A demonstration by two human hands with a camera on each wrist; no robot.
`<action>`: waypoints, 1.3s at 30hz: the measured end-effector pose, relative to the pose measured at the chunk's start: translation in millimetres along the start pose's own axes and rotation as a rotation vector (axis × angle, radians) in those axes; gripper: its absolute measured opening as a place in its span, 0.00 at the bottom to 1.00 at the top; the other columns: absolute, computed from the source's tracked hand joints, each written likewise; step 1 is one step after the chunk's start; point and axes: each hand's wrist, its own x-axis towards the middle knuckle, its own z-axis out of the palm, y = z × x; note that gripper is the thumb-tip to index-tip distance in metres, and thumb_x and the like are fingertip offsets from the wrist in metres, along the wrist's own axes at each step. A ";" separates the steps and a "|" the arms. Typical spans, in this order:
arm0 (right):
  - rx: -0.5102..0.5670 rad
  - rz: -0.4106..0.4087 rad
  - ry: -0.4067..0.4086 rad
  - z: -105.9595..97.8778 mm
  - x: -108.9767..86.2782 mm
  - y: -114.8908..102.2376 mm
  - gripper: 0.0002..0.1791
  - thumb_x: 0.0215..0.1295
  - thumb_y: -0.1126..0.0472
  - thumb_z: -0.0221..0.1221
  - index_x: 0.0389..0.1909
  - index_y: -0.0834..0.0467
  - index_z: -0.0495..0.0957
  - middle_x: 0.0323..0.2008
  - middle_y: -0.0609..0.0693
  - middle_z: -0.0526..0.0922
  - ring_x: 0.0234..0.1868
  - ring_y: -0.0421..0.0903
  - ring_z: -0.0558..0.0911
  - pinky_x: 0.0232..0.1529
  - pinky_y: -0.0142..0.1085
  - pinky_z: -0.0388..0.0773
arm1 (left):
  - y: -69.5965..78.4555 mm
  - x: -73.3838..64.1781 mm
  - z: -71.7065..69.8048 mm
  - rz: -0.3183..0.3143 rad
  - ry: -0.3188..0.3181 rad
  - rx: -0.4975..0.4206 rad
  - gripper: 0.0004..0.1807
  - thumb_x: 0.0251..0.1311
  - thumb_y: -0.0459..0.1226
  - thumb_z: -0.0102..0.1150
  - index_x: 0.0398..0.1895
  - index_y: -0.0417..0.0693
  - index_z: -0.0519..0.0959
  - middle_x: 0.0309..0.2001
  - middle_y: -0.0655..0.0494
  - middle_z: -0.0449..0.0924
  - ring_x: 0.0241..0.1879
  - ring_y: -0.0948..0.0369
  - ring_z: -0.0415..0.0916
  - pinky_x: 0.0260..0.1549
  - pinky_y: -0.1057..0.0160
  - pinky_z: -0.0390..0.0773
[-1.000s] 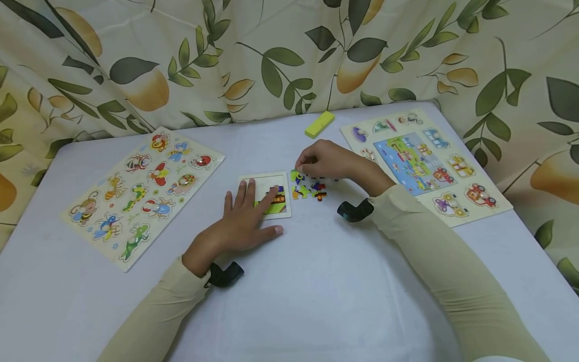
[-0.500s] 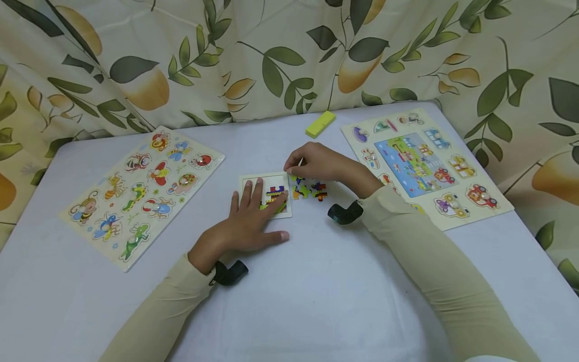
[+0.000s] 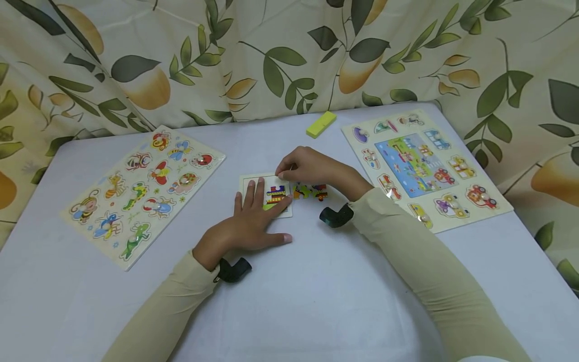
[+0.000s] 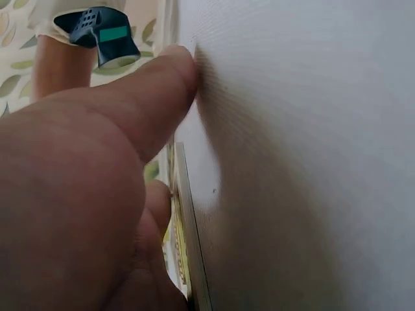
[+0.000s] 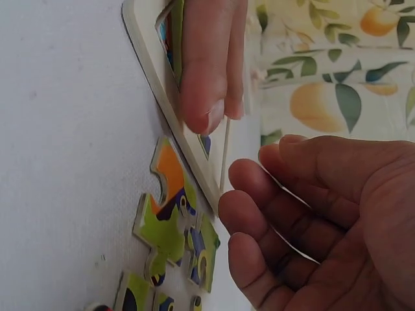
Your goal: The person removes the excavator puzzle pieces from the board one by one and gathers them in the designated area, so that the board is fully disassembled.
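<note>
A small square puzzle tray [image 3: 270,182] lies mid-table with a few fitted pieces [image 3: 276,195] showing a red, yellow and purple vehicle. My left hand [image 3: 249,226] spreads flat over the tray, fingers straight, thumb out on the cloth. Over the tray's upper right corner is my right hand [image 3: 305,166], its thumb and index finger brought together and the other fingers curled. I cannot tell whether a piece is between those fingertips. Several loose jigsaw pieces [image 5: 162,227], green, orange and purple, lie just right of the tray, partly under the right hand in the head view.
A peg puzzle board with insects [image 3: 145,193] lies to the left. Another board with vehicles [image 3: 407,166] lies to the right, near the right forearm. A yellow-green block [image 3: 321,124] sits at the back edge, before a leaf-patterned curtain [image 3: 280,60].
My right hand has moved left from above the loose pieces to the tray's upper right corner. My left hand has shifted slightly to the right, still flat on the tray.
</note>
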 end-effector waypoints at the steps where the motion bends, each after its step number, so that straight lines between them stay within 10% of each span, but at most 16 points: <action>1: 0.000 -0.001 -0.003 0.5 0.5 -1.0 0.12 0.70 0.62 0.57 0.48 0.61 0.84 0.44 0.51 0.85 0.42 0.46 0.77 0.49 0.39 0.73 | -0.1 0.2 0.0 -0.001 -0.001 0.004 0.47 0.59 0.67 0.51 0.77 0.72 0.43 0.73 0.39 0.11 0.69 0.45 0.06 0.62 0.36 0.21; 39: 0.003 0.014 -0.018 12.5 4.8 -6.5 0.11 0.71 0.61 0.56 0.47 0.61 0.84 0.39 0.49 0.85 0.40 0.46 0.76 0.47 0.39 0.73 | -0.2 0.6 3.9 0.000 0.010 0.011 0.44 0.60 0.66 0.50 0.77 0.73 0.47 0.73 0.42 0.11 0.69 0.45 0.06 0.62 0.36 0.20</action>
